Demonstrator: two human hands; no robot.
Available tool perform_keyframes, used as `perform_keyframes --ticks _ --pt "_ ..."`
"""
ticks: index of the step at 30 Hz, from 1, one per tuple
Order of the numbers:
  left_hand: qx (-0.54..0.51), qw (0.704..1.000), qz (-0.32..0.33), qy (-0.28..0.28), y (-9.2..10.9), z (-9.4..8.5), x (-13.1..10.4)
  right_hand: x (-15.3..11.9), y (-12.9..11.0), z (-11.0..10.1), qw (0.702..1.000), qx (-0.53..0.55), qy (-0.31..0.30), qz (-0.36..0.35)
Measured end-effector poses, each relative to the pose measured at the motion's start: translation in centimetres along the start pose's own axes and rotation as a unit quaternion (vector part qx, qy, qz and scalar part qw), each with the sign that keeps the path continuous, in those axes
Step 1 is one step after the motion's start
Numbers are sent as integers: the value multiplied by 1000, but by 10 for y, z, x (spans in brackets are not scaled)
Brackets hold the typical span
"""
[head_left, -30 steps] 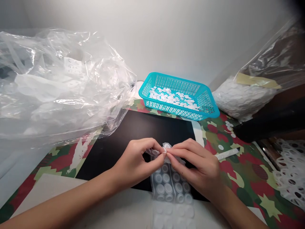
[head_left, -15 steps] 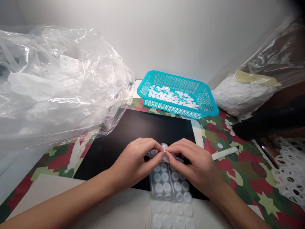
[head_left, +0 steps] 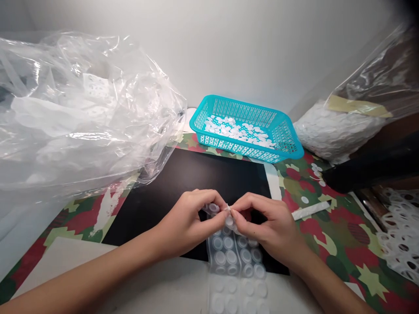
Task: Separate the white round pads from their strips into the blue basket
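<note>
A translucent plastic sheet with rows of round white discs runs from the near edge up to my hands, over a black board. My left hand pinches the sheet's far end between thumb and forefinger. Close against it, my right hand is closed in a pinch on the same end. The fingertips of both hands almost meet there, around a small crumpled white bit. My fingers hide just what each tip grips.
Behind the board stands a turquoise basket with loose white discs inside. A big clear plastic bag bulges at left; another bag of white pieces is at right. A cutter-like white strip and punched white scraps lie at right.
The fingertips have shifted slightly, and the far end of the sheet now folds down more below them. Both hands keep their pinch. The whole view has moved a little.
</note>
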State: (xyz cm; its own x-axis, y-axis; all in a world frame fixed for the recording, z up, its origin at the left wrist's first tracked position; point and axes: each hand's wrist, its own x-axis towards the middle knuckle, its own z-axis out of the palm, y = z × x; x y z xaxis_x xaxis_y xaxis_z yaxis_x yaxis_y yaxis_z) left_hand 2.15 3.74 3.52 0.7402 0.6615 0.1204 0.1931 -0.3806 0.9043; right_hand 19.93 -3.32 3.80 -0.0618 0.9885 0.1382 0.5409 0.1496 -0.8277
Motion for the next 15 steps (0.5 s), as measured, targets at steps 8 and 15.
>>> perform_keyframes --ticks 8,15 --pt "-48 998 -23 -24 4 -4 2 1 4 -3 992 108 -24 56" --pt "-38 999 -14 -6 3 -4 1 3 3 -2 993 114 -20 30"
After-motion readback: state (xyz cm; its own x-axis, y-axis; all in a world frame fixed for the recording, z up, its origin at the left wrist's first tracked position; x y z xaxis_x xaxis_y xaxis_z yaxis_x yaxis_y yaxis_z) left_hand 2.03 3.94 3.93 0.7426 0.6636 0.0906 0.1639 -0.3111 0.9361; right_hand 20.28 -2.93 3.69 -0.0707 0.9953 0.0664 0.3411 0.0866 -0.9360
